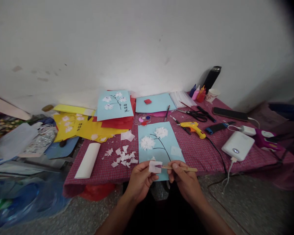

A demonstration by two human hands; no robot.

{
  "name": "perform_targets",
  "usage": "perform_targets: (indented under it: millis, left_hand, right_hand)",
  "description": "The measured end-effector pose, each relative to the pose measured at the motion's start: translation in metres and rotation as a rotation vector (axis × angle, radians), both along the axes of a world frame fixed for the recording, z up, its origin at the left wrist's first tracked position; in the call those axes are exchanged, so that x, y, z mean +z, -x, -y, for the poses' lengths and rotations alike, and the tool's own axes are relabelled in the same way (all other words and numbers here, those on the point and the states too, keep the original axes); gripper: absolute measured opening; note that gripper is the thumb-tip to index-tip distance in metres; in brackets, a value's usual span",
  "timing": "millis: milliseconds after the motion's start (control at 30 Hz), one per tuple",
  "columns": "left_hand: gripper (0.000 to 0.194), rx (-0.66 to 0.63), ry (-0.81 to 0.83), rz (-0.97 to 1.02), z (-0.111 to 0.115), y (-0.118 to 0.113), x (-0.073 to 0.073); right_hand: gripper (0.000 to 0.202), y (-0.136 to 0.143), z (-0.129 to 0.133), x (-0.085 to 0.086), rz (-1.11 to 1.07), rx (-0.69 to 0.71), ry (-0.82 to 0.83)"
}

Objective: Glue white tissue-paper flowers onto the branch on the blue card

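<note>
My left hand pinches a small piece of white tissue paper above the near edge of a light blue sheet. In my right hand is a flat wooden stick, its left tip touching the tissue, where a purplish tint shows. On the blue sheet are black drawn stems and two fluffy white paper flowers. A loose white square lies at its right. Crumpled white paper scraps are strewn to the left, by a white paper roll.
A yellow glue gun, black scissors and a white power bank with cables occupy the right side. Paint bottles, a paper cup and a black flask stand behind. A finished flower picture rests at the back left.
</note>
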State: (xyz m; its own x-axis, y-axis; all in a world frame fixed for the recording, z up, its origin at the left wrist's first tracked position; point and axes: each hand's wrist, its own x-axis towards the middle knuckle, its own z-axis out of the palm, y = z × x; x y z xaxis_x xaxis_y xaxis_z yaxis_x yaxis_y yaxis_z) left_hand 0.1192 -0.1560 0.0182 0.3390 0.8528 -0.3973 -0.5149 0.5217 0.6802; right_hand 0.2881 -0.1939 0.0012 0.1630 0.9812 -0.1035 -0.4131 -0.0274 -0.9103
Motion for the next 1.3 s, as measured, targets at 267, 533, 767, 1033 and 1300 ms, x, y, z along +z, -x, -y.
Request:
perform_targets:
  millis: [267,533,767,1033,1300]
  left_hand:
    - [0.029,0.044,-0.022,-0.087,0.0,-0.004,-0.008]
    - [0.029,0.064,-0.026,-0.105,-0.001,-0.007,-0.005]
    - [0.028,0.043,-0.014,-0.106,0.0,-0.005,-0.002]
    - [0.025,-0.096,-0.172,-0.291,0.006,-0.001,-0.012]
    - [0.026,-0.133,-0.225,-0.305,0.005,0.001,-0.012]
  right_hand:
    - [0.022,-0.003,0.002,-0.002,0.161,0.027,-0.035]
    - [0.019,-0.008,0.006,0.006,0.281,0.101,-0.074]
    - [0.013,-0.011,0.006,0.01,0.377,0.117,-0.142]
    - [0.019,-0.005,0.004,0.011,0.359,0.008,-0.138]
    - [0.014,-0.012,0.004,0.008,0.378,0.068,-0.161]
